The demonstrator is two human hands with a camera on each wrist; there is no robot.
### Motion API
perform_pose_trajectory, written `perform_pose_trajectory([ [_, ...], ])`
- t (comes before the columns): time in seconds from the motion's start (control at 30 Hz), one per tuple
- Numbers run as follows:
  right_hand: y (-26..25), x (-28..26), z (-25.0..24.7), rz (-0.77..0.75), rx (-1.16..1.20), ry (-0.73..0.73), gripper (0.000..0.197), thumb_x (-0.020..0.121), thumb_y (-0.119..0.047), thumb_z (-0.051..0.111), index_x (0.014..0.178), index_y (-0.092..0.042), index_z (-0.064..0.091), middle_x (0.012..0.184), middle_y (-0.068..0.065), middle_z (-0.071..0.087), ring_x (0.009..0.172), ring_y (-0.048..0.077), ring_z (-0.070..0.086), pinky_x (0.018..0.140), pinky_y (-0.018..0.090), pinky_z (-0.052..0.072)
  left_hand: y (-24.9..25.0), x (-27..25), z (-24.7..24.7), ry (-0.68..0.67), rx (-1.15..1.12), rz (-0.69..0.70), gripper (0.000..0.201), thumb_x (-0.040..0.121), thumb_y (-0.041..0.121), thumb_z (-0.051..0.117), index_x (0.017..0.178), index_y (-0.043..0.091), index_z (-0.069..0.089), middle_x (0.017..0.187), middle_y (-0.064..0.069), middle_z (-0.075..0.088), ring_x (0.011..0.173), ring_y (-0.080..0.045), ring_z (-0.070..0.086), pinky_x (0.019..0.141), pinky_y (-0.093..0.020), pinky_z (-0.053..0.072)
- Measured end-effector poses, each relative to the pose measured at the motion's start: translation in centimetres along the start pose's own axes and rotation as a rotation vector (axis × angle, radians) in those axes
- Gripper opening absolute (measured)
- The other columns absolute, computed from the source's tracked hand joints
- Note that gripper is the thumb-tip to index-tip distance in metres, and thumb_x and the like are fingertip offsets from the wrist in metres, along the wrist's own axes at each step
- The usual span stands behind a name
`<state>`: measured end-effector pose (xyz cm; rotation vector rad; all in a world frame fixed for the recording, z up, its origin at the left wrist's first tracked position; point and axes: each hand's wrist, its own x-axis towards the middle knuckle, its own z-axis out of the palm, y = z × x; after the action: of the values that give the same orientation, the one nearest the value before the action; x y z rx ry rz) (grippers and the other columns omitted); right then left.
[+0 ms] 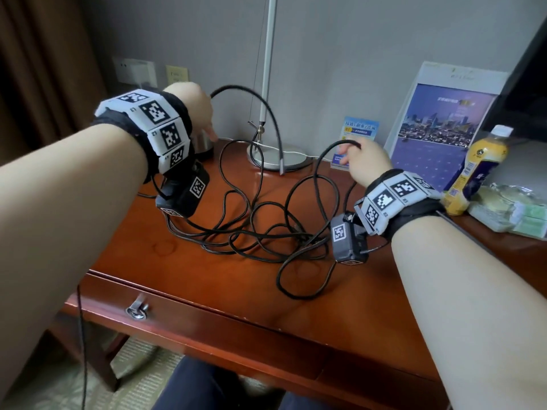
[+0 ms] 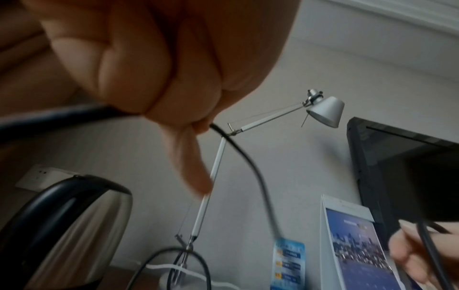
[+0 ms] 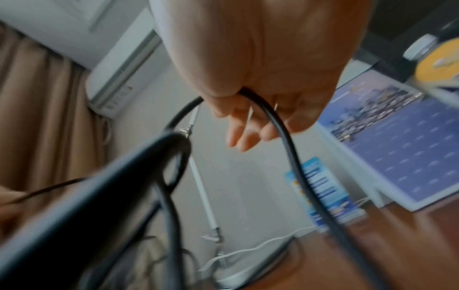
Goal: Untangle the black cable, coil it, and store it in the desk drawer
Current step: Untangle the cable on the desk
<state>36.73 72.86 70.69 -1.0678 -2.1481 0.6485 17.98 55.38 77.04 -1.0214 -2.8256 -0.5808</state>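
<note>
The black cable [image 1: 266, 232] lies in a messy tangle of loops on the brown surface [image 1: 207, 276], and two parts of it are lifted up into the air. The left hand [image 1: 195, 110] is up high at the back left, with its fingers curled around the cable. From that hand the cable bends in a big arch and comes down to a silver tip near the round base of the lamp [image 1: 272, 156]. In the left wrist view the cable [image 2: 248, 160] comes out from between the pinched fingers [image 2: 188, 117], and one finger points down. The right hand [image 1: 367, 161] is lower and on the right side, well apart from the left hand. Its thumb and fingers pinch another loop of the cable. In the right wrist view the cable [image 3: 285, 137] runs under the thumb and hangs down in front of the fingers [image 3: 246, 135]. The drawer [image 1: 207, 321] is in the front of the surface, with a small metal handle [image 1: 137, 309], and it is closed. A shiny kettle [image 2: 74, 235] stands at the back left, under the left hand. A small blue card [image 1: 359, 134] and a big purple card with a city picture [image 1: 438, 134] stand by the wall. A yellow bottle [image 1: 476, 170] stands on the right, next to some clear packets [image 1: 509, 211].
</note>
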Motion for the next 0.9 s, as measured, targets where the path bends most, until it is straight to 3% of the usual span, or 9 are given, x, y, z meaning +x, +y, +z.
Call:
perform_pose_trajectory([
  [0.17, 2.6, 1.0, -1.1, 0.205, -0.472, -0.065, 0.039, 0.099, -0.024, 0.036, 0.120, 0.004, 0.053, 0.121, 0.024, 0.057, 0.110, 0.037, 0.055, 0.084, 0.034, 0.044, -0.9, -0.3, 1.7, -0.125, 0.311, 0.109, 0.048, 0.099, 0.025, 0.035, 0.146, 0.029, 0.027, 0.138, -0.004, 0.046, 0.120, -0.020, 0.050, 0.089, -0.025, 0.042],
  [0.23, 2.7, 1.2, -1.3, 0.216, -0.505, -0.091, 0.036, 0.095, -0.018, 0.043, 0.120, 0.006, 0.052, 0.120, 0.025, 0.058, 0.101, 0.036, 0.056, 0.071, 0.031, 0.045, -0.7, -0.9, 1.6, -0.172, 0.030, -0.028, 0.040, 0.098, 0.020, 0.040, 0.137, 0.010, 0.043, 0.131, -0.013, 0.052, 0.118, -0.028, 0.052, 0.078, -0.024, 0.046],
  [0.3, 2.3, 1.2, -1.3, 0.223, -0.442, -0.084, 0.035, 0.088, -0.012, 0.047, 0.121, 0.001, 0.051, 0.120, 0.023, 0.058, 0.095, 0.033, 0.056, 0.066, 0.028, 0.046, -1.2, -0.6, 0.8, -0.135, -0.061, -0.021, 0.024, 0.095, 0.013, 0.045, 0.108, -0.003, 0.058, 0.118, -0.021, 0.059, 0.109, -0.034, 0.056, 0.058, -0.018, 0.042],
  [0.4, 0.5, 0.5, -1.1, 0.190, -0.349, -0.075, 0.044, 0.086, -0.010, 0.048, 0.130, -0.012, 0.044, 0.136, 0.017, 0.039, 0.124, 0.035, 0.042, 0.102, 0.039, 0.040, -1.9, 0.6, 0.4, -0.005, -0.026, 0.125, 0.012, 0.091, 0.003, 0.045, 0.089, -0.002, 0.056, 0.093, -0.019, 0.063, 0.088, -0.028, 0.061, 0.065, -0.028, 0.046],
  [0.5, -2.7, -1.7, -0.7, -0.052, -0.403, -0.085, 0.042, 0.086, -0.014, 0.048, 0.126, -0.026, 0.048, 0.140, 0.010, 0.033, 0.132, 0.031, 0.027, 0.109, 0.040, 0.026, -2.0, 1.0, 0.4, 0.106, -0.289, 0.107, 0.016, 0.094, 0.009, 0.036, 0.088, 0.008, 0.051, 0.062, -0.001, 0.055, 0.043, -0.011, 0.056, 0.034, -0.014, 0.040],
  [0.57, -4.4, -3.3, 0.1, -0.228, -0.462, -0.171, 0.034, 0.088, -0.022, 0.047, 0.120, -0.031, 0.053, 0.136, 0.006, 0.038, 0.131, 0.030, 0.027, 0.108, 0.040, 0.026, -2.2, 1.3, 1.3, 0.087, -0.281, 0.086, 0.021, 0.091, 0.008, 0.041, 0.109, 0.008, 0.051, 0.076, -0.007, 0.063, 0.064, -0.019, 0.062, 0.047, -0.012, 0.048],
  [0.67, -5.8, -5.3, 1.4, -0.375, -0.599, -0.479, 0.025, 0.088, -0.046, 0.050, 0.107, -0.034, 0.060, 0.122, -0.004, 0.054, 0.121, 0.023, 0.044, 0.105, 0.041, 0.035, -3.3, 1.6, 3.5, 0.062, -0.308, 0.068, 0.045, 0.086, 0.008, 0.050, 0.130, 0.008, 0.040, 0.116, -0.019, 0.060, 0.103, -0.037, 0.060, 0.088, -0.040, 0.052],
  [0.77, -5.7, -6.5, 2.6, -0.365, -0.838, -0.774, 0.040, 0.082, -0.063, 0.051, 0.109, -0.035, 0.060, 0.112, -0.014, 0.059, 0.111, 0.013, 0.050, 0.105, 0.043, 0.031, -4.0, 1.1, 4.4, -0.031, -0.209, 0.109, 0.052, 0.084, 0.013, 0.054, 0.133, 0.018, 0.039, 0.124, -0.016, 0.055, 0.106, -0.036, 0.058, 0.092, -0.041, 0.049],
  [0.9, -4.6, -7.2, 3.5, -0.323, -0.928, -0.870, 0.033, 0.089, -0.051, 0.050, 0.111, -0.030, 0.064, 0.086, -0.012, 0.054, 0.093, 0.012, 0.047, 0.097, 0.038, 0.032, -3.8, -1.4, 4.6, -0.230, -0.074, 0.322, 0.034, 0.086, 0.003, 0.046, 0.108, 0.021, 0.065, 0.110, 0.003, 0.056, 0.105, -0.021, 0.054, 0.090, -0.029, 0.044],
])
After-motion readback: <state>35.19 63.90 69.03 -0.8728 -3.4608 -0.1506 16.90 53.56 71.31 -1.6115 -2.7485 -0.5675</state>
